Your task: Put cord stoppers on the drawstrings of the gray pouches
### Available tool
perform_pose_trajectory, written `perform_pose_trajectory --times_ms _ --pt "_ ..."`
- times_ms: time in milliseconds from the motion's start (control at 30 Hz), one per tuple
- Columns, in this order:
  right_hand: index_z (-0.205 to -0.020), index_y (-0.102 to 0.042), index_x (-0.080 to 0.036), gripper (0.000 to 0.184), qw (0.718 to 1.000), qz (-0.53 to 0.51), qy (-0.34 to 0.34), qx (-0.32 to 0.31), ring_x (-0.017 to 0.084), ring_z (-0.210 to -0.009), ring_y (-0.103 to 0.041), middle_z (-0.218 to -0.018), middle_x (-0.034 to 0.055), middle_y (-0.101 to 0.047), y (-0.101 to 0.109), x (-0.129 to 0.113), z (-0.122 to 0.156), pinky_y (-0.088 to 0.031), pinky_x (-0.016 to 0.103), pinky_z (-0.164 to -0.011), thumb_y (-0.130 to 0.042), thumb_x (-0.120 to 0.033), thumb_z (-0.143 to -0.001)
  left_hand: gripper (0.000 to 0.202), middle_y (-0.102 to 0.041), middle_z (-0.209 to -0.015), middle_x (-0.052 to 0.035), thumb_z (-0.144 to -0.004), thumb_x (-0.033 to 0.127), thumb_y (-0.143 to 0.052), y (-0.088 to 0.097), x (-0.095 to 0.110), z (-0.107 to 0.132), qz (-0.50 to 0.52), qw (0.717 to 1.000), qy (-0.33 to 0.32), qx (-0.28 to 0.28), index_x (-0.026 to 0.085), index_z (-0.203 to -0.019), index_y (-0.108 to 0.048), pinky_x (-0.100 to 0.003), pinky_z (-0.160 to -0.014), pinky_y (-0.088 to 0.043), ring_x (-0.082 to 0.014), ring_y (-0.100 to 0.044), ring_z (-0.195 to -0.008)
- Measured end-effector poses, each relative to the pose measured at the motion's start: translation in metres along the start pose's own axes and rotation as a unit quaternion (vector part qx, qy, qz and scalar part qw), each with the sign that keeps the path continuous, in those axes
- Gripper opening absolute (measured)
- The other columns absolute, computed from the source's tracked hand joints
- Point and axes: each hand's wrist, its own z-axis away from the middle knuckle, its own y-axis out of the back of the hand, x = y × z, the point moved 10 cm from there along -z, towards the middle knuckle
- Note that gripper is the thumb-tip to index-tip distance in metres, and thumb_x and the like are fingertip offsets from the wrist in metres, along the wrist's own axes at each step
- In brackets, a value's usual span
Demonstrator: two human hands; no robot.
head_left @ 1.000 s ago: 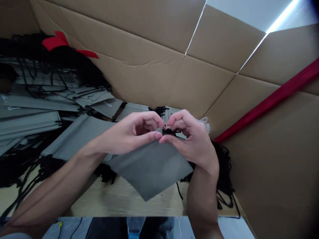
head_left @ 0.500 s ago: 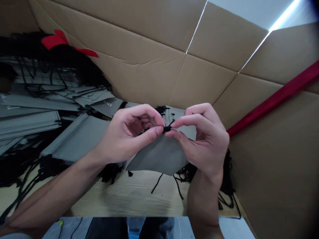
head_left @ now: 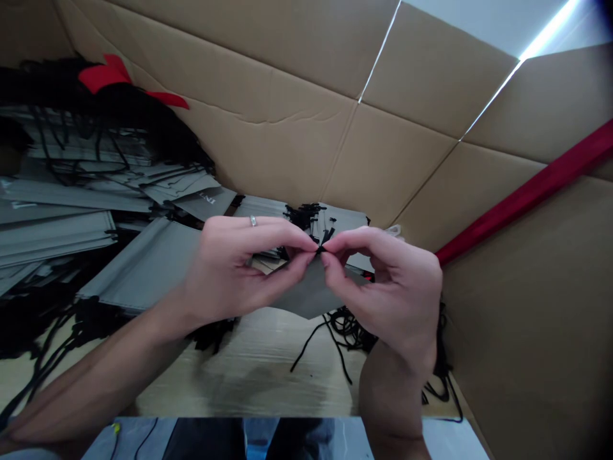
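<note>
A short black cord (head_left: pixel 327 237) is pinched at its knot between both hands, over the middle of the table. My left hand (head_left: pixel 234 265), with a ring on one finger, grips it from the left with thumb and index finger. From the right, my right hand (head_left: pixel 390 275) pinches the same spot, its fingertips nearly touching those of the left. Below the fingertips hangs a flat grey pouch (head_left: pixel 306 297), partly covered by both hands. Whether the cord passes through the pouch's edge is hidden by the fingers.
Grey pouches with black cords (head_left: pixel 143 265) lie piled on the left, under a black heap with a red strip (head_left: pixel 105 76). More pouches (head_left: pixel 347 218) lie behind my hands. Loose black cords (head_left: pixel 349 329) lie near my right wrist. Cardboard walls (head_left: pixel 282 83) enclose the table (head_left: pixel 268 377).
My left hand has rolled over so its back shows, and the right hand has dropped slightly. Fingertips have drawn closer together on the knot. The pouch's lower edge has risen.
</note>
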Motion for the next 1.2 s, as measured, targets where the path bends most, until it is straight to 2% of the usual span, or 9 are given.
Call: perform_pose_trajectory --times_ms 133,233,400,633,767,1000,1100,1200 --pt "-0.097 -0.077 -0.024 0.018 1.000 0.006 -0.007 -0.022 0.013 -0.075 -0.074 -0.090 -0.0039 -0.081 -0.003 0.002 0.000 -0.064 0.030 -0.073 -0.076 -0.007 -0.092 0.011 -0.088 -0.101 0.0021 -0.099 0.015 -0.083 -0.001 0.008 -0.001 -0.068 0.996 -0.037 -0.043 0.026 -0.103 -0.081 -0.020 -0.078 -0.064 -0.0116 -0.083 -0.084" --pt "-0.094 -0.078 -0.022 0.017 0.999 0.027 0.002 -0.037 0.012 -0.075 -0.074 -0.087 -0.0041 -0.080 -0.005 0.000 -0.001 -0.062 0.027 -0.074 -0.075 -0.005 -0.093 0.010 -0.088 -0.103 0.0005 -0.100 0.015 -0.082 -0.004 0.011 0.003 -0.097 0.991 -0.078 -0.054 0.022 -0.106 -0.080 -0.017 -0.083 -0.063 -0.0107 -0.084 -0.085" --pt "-0.092 -0.078 -0.018 0.014 0.997 0.053 0.024 -0.050 0.011 -0.074 -0.073 -0.084 -0.0026 -0.079 -0.010 -0.004 -0.003 -0.059 0.023 -0.074 -0.073 -0.004 -0.093 0.012 -0.086 -0.099 0.0005 -0.100 0.012 -0.080 -0.009 0.016 0.013 -0.159 0.975 -0.148 -0.036 0.019 -0.107 -0.074 -0.021 -0.079 -0.064 -0.0132 -0.083 -0.081" --pt "-0.097 -0.080 -0.014 0.013 0.989 0.087 0.088 -0.080 0.013 -0.081 -0.076 -0.090 0.0027 -0.081 -0.013 -0.010 -0.001 -0.059 0.023 -0.078 -0.069 -0.007 -0.100 0.011 -0.084 -0.093 0.0004 -0.099 0.011 -0.079 -0.015 0.014 0.014 -0.157 0.975 -0.156 -0.034 0.018 -0.100 -0.071 -0.022 -0.072 -0.061 -0.0135 -0.081 -0.075" --pt "-0.095 -0.079 -0.013 0.011 0.987 0.093 0.099 -0.083 0.013 -0.079 -0.075 -0.087 0.0025 -0.079 -0.014 -0.010 -0.001 -0.059 0.023 -0.078 -0.070 -0.007 -0.098 0.010 -0.084 -0.092 -0.0012 -0.101 0.011 -0.076 -0.017 0.015 0.013 -0.151 0.973 -0.168 -0.047 0.018 -0.098 -0.070 -0.022 -0.071 -0.061 -0.0134 -0.080 -0.073" --pt "-0.090 -0.078 -0.017 0.014 0.996 -0.013 0.049 -0.068 0.009 -0.073 -0.072 -0.084 -0.0028 -0.079 -0.015 -0.001 -0.005 -0.059 0.019 -0.073 -0.074 -0.004 -0.088 0.012 -0.084 -0.085 0.0040 -0.095 0.011 -0.081 -0.001 0.019 0.006 -0.116 0.986 -0.116 -0.041 0.021 -0.095 -0.074 -0.019 -0.064 -0.058 -0.0110 -0.080 -0.070" --pt "-0.091 -0.078 -0.019 0.017 0.993 -0.087 0.011 -0.079 0.009 -0.074 -0.073 -0.085 -0.0039 -0.080 -0.018 0.008 -0.005 -0.060 0.019 -0.072 -0.076 -0.003 -0.086 0.017 -0.082 -0.080 0.0054 -0.088 0.008 -0.085 0.005 0.016 0.004 -0.055 0.993 -0.105 -0.026 0.021 -0.090 -0.074 -0.016 -0.064 -0.059 -0.0096 -0.080 -0.068" --pt "-0.091 -0.079 -0.021 0.019 0.980 -0.174 -0.026 -0.090 0.011 -0.074 -0.074 -0.084 -0.0039 -0.080 -0.023 0.018 -0.004 -0.062 0.020 -0.070 -0.078 -0.003 -0.084 0.020 -0.081 -0.079 0.0030 -0.082 0.004 -0.086 0.003 0.002 0.001 0.045 0.996 -0.072 -0.033 0.020 -0.088 -0.076 -0.017 -0.063 -0.063 -0.0117 -0.080 -0.067"
